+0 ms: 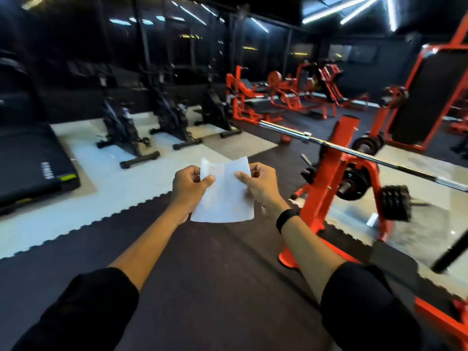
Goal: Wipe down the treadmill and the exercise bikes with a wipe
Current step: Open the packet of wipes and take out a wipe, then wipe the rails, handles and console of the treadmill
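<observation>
At centre frame: one wipe (222, 196) held up, two hands.
Far left, one treadmill (30, 160); beside it, three exercise bikes (126, 130); left hand (190, 186) and right hand (260, 184) pinching wipe's upper corners, thumb against curled fingers.

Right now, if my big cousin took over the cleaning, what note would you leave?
Left hand and right hand both pinch the white wipe by its top edge, held out in front over the dark floor mat.
Treadmill is at far left; three exercise bikes stand in a row to its right, farther back.
Done: wipe unfolded. Nothing is being wiped yet.
Left: wipe treadmill, then each bike.
</observation>
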